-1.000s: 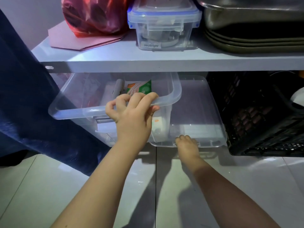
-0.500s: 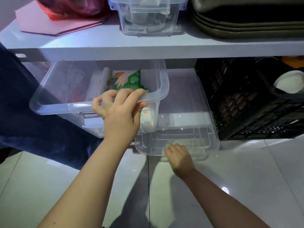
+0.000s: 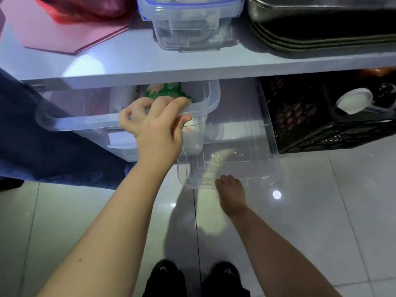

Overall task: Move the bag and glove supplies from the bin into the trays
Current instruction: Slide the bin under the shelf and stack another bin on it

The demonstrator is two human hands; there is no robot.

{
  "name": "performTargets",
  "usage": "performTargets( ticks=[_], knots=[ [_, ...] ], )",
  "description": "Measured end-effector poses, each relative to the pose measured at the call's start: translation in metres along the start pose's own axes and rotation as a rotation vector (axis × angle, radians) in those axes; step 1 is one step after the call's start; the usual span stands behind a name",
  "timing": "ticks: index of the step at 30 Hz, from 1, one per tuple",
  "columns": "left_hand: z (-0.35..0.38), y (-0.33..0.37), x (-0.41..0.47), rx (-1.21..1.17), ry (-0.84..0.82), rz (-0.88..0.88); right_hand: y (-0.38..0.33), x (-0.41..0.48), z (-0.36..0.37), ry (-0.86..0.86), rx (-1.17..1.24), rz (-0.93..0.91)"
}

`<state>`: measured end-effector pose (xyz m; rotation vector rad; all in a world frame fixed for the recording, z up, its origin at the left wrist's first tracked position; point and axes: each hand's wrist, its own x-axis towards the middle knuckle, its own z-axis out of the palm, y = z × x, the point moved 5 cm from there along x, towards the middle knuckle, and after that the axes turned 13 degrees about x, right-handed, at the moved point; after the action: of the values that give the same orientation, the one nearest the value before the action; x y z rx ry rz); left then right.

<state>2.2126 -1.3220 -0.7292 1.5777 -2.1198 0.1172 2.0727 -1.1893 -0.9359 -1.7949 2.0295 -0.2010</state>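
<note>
A clear plastic bin (image 3: 70, 123) sits under the grey shelf, partly pulled out. Inside it stand a green glove packet (image 3: 164, 91) and white rolled supplies. My left hand (image 3: 154, 127) grips the bin's front rim, fingers hooked over the edge. To the right lies a clear flat tray or lid (image 3: 263, 133), its front edge out over the white floor. My right hand (image 3: 230, 190) holds that front edge, the fingers curled under it and mostly hidden.
A black plastic crate (image 3: 321, 125) with a white round lid stands to the right under the shelf. On the grey shelf (image 3: 192, 67) are a clear lidded container, dark metal trays, a pink folder and a red bag. Dark blue cloth hangs at the left. My shoes show below.
Both the bin and the clear tray have slid out from under the shelf toward me. My hands have kept their holds and drawn back with them.
</note>
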Motion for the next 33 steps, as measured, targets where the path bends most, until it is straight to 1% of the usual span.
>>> performTargets(
  ticks=[3, 5, 10, 15, 20, 26, 30, 32, 33],
  knots=[
    [-0.007, 0.002, -0.004, 0.009, -0.083, 0.005, 0.001, -0.001, -0.006, -0.063, 0.06, 0.096],
    [-0.009, 0.001, -0.008, 0.013, -0.103, 0.009, 0.005, 0.0, -0.004, -0.1, 0.054, 0.137],
    [-0.022, -0.006, -0.015, -0.014, -0.058, 0.049, 0.016, -0.016, 0.014, -0.266, -0.043, 0.19],
    [-0.03, -0.009, -0.022, -0.008, -0.027, 0.075, 0.016, -0.039, 0.031, -0.338, -0.021, 0.202],
    [-0.031, -0.008, -0.017, -0.032, -0.042, 0.06, 0.006, -0.044, 0.031, -0.306, 0.044, 0.196],
    [-0.019, -0.014, -0.023, -0.049, 0.011, 0.105, 0.008, -0.032, 0.035, -0.278, 0.008, 0.127],
    [0.0, -0.021, -0.04, -0.05, 0.02, 0.111, 0.021, -0.019, 0.036, -0.15, 0.0, 0.064],
    [0.009, -0.023, -0.045, -0.057, 0.057, 0.111, 0.024, -0.015, 0.04, -0.101, -0.034, 0.008],
    [0.015, -0.025, -0.047, -0.058, 0.072, 0.111, 0.025, -0.013, 0.043, -0.045, -0.038, -0.026]
  ],
)
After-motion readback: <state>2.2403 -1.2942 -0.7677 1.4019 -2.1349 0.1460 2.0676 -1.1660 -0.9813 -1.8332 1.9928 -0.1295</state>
